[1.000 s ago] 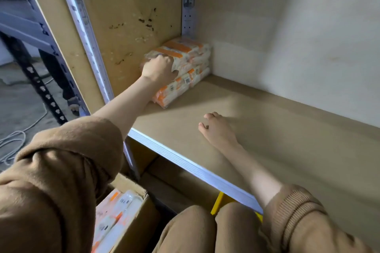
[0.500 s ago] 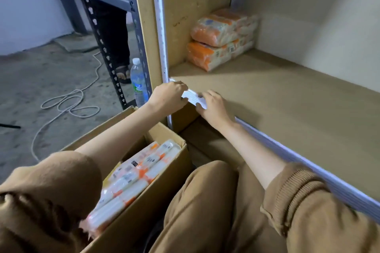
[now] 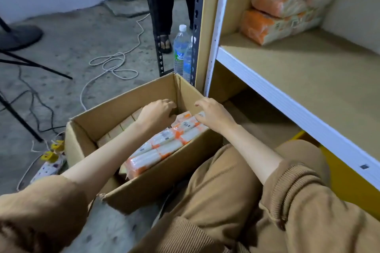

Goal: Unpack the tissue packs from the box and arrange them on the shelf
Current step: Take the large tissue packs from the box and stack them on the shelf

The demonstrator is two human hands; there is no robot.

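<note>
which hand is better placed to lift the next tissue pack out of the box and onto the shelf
Right, probably. The right hand rests spread on the top tissue pack and is nearer the shelf. The left hand dips into the box gap beside it.

Orange-white tissue packs (image 3: 164, 146) lying in open cardboard box (image 3: 148, 189), two stacked packs (image 3: 281, 8) on shelf (image 3: 308, 72)

Looking like a storeroom: showing bare concrete floor (image 3: 72, 33) beyond the left hand (image 3: 158, 112), slotted metal shelf (image 3: 308, 72) right of the right hand (image 3: 213, 115), cords (image 3: 115, 65) and bottles (image 3: 181, 47) beyond both, cardboard box (image 3: 144, 183) under them.
</note>
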